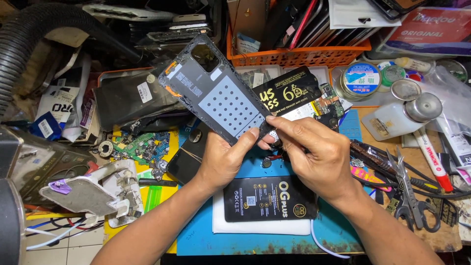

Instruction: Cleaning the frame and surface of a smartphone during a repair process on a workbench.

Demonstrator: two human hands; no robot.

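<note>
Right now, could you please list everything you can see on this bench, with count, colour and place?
phone back cover: one, dark grey, held up at centre
flat black package: one, on blue mat, near edge
orange basket: one, at the back, holding flat packs
scissors: one, metal, right
red-capped marker: one, white, far right
white bottle: one, metal top, right
green circuit boards: a few, left
black hose: one, top left
left hand: gripping cover's lower edge
right hand: pinching cover's lower corner
</note>
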